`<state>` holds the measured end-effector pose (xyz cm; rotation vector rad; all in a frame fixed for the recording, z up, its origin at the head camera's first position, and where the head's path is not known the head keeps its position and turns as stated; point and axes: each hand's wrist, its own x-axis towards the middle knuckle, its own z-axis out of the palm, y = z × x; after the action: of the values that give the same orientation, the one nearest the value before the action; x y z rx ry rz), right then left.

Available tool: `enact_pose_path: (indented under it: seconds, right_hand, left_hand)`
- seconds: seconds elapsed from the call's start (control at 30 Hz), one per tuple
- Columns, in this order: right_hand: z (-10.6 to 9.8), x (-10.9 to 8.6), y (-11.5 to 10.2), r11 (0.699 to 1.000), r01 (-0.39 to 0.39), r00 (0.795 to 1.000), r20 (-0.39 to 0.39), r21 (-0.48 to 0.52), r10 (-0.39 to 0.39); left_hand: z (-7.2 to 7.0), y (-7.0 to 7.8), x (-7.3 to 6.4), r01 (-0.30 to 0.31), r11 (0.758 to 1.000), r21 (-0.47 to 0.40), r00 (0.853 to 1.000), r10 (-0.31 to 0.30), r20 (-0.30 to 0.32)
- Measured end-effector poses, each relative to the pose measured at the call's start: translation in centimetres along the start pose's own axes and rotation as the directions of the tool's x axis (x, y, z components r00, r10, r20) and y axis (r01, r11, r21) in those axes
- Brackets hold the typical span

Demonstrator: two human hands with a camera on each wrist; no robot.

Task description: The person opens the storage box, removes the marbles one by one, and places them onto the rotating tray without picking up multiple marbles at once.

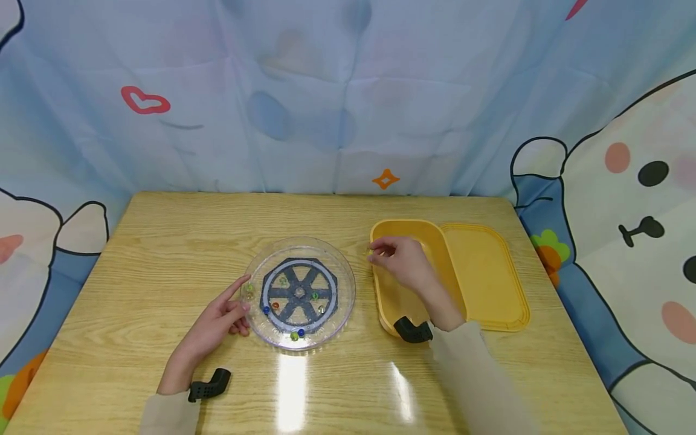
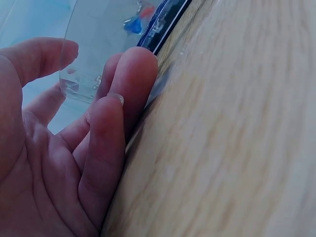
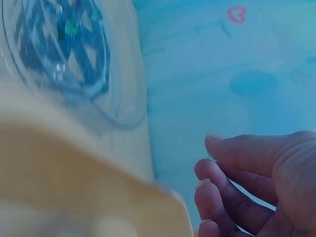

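A clear round tray (image 1: 342, 320) stands left of centre on the table, with a dark spoked wheel pattern (image 1: 299, 292) showing through its middle. Several small glass marbles lie in it, among them a blue marble (image 1: 301, 333) and an orange marble (image 1: 275, 306). My left hand (image 1: 220, 314) grips the tray's left edge between index finger and thumb, the other fingers curled low beside the table. Over the left rim of the yellow box (image 1: 399, 302), my right hand (image 1: 405, 260) pinches a small see-through yellowish marble (image 1: 369, 251), mostly hidden by the fingertips.
To the right of the box lies its flat yellow lid (image 1: 484, 278), edge against it. The wooden table (image 1: 179, 241) ends at a blue patterned curtain (image 1: 304, 121) behind. A black wrist mount (image 1: 413, 330) hangs close over the box's near rim.
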<state>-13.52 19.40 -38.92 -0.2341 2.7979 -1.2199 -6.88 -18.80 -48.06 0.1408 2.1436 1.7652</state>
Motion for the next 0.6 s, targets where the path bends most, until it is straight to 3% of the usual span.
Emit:
enact_pose_path:
  seconds: [0.33, 0.6]
  right_hand:
    - [3.6, -1.2, -2.4, 0.999, 0.018, 0.999, 0.04, 0.045, -0.02]
    - [6.2, -2.1, -4.0, 0.992, 0.105, 0.991, 0.079, 0.063, -0.11]
  left_hand:
    - [0.0, 0.0, 0.1, -0.008, 1.0, -0.012, 1.0, 0.008, 0.004]
    - [0.1, 0.0, 0.0, -0.003, 1.0, -0.014, 1.0, 0.003, -0.003]
